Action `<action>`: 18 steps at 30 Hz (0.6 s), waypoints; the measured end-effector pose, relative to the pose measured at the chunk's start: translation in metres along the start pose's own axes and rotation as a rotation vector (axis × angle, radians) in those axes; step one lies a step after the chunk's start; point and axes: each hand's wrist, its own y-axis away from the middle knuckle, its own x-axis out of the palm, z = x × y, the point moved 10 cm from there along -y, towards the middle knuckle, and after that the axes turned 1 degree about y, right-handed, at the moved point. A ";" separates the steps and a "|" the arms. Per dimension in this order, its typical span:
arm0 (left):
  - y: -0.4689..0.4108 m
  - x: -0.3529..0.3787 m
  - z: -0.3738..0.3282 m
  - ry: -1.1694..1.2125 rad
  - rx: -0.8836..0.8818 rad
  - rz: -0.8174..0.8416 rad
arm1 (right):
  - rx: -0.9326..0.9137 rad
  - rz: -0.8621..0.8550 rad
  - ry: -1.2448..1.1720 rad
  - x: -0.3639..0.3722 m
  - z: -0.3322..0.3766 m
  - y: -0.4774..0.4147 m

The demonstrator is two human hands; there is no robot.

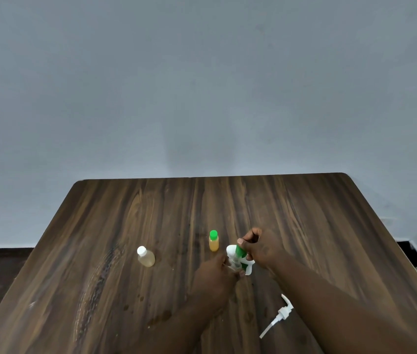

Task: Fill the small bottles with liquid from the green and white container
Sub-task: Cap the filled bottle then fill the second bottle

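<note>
A dark wooden desk (304, 213) is standing against a grey wall. Both forearms are reaching across it, meeting just right of and nearer than the green-capped bottle (213, 242). The right hand (261, 247) is arching over the green and white container (238, 252), its fingers (250, 236) curling round it and tipping it leftward. The left hand (215, 274) is coming in beneath, fingers closing round a small clear bottle (234, 264) that is touching the container; how the two meet is mostly hidden. A white pump (279, 315) is lying well nearer and right of the green-capped bottle. A white-capped bottle (146, 258) is standing to its left.
</note>
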 end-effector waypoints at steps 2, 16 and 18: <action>0.001 0.000 0.002 0.014 -0.007 -0.003 | -0.008 -0.002 0.029 0.000 0.004 0.000; 0.001 0.001 -0.001 0.008 0.014 -0.005 | -0.063 -0.019 0.173 -0.003 0.010 0.001; 0.000 0.002 -0.001 0.009 0.021 -0.001 | -0.058 -0.023 0.122 -0.004 0.011 0.002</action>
